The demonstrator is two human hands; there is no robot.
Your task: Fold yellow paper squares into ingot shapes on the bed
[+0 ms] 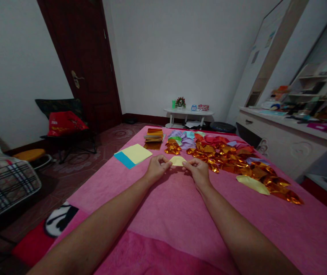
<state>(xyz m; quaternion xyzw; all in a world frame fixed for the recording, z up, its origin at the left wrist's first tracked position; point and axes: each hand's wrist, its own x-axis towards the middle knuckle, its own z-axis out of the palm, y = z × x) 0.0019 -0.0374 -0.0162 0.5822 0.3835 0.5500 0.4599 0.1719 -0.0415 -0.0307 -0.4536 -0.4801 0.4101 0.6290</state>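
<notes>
A small folded piece of pale yellow paper is stretched between my two hands, just above the pink cloth. My left hand pinches its left end between thumb and fingers. At the other end my right hand grips it the same way. Left of my hands lie flat sheets of yellow paper with a blue sheet partly under them. Beyond them sits a stack of gold and brown foil paper. Many folded gold foil pieces spread out to the right, with a folded yellow piece near them.
The pink cloth covers the table. Folded purple, green and red pieces lie at its far side. A cabinet stands to the right, a chair with a red bag to the left. A low white table is by the wall.
</notes>
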